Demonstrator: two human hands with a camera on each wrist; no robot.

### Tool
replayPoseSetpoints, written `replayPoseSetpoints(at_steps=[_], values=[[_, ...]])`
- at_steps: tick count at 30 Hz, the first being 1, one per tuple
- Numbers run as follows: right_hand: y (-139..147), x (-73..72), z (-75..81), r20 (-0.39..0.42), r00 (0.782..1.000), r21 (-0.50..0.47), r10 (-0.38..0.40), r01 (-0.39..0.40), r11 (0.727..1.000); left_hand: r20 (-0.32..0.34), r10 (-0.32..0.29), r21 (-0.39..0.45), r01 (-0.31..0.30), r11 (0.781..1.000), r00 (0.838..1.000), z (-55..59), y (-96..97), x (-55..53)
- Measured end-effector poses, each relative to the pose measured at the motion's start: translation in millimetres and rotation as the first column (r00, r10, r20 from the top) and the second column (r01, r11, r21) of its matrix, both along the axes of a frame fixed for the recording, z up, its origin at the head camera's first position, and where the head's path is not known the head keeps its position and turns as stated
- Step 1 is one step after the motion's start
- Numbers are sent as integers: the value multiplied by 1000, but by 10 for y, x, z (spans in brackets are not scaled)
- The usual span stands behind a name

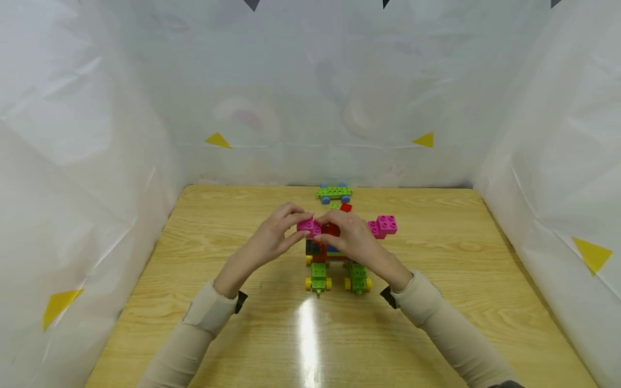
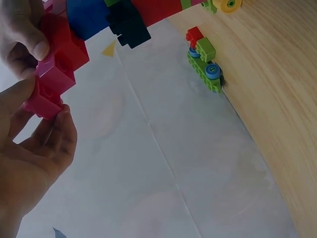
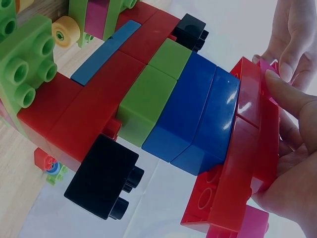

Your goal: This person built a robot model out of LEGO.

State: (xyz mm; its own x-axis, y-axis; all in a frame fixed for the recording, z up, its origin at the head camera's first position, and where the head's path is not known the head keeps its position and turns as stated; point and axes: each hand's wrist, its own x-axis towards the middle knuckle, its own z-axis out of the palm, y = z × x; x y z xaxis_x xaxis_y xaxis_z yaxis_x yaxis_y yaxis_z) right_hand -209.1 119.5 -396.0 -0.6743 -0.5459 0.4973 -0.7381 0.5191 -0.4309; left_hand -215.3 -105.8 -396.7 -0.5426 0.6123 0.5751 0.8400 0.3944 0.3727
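Observation:
A brick model stands on green wheeled bases (image 1: 318,277) with yellow wheels. Its middle stacks red, lime green and blue bricks (image 3: 203,114), and black bricks (image 3: 101,176) jut out near the lower red layer. Across the top runs a row of red bricks (image 3: 230,183). My left hand (image 1: 269,237) pinches the end pink brick (image 2: 43,101) at the row's left side between thumb and fingers. My right hand (image 1: 354,237) grips the red top bricks beside it, partly hiding them in the head view. More pink bricks (image 1: 386,224) stick out at the right end.
Behind the model, a loose green base with blue wheels (image 1: 333,192) stands near the table's back edge, with a red brick (image 1: 346,207) and a green brick by it. White sheeting (image 1: 310,108) encloses the wooden table (image 1: 436,334) at the back and sides.

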Motion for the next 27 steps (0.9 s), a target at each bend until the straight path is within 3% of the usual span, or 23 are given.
replayPoseSetpoints(at_steps=[8,13,20,27], values=[[-10,-8,-15,-5,1000,-1,0,0,1000,-3,-19,29,19,999,1000,-3,-7,2],[-16,-9,-32,-9,1000,2,1,-1,1000,84,-35,59,30,998,996,-11,-12,3],[2,-7,-27,-13,1000,0,-9,9,1000,215,-35,87,17,996,976,-37,16,-12],[15,-22,-5,-20,1000,21,-7,8,1000,266,-26,112,-4,994,964,-136,72,-42]])
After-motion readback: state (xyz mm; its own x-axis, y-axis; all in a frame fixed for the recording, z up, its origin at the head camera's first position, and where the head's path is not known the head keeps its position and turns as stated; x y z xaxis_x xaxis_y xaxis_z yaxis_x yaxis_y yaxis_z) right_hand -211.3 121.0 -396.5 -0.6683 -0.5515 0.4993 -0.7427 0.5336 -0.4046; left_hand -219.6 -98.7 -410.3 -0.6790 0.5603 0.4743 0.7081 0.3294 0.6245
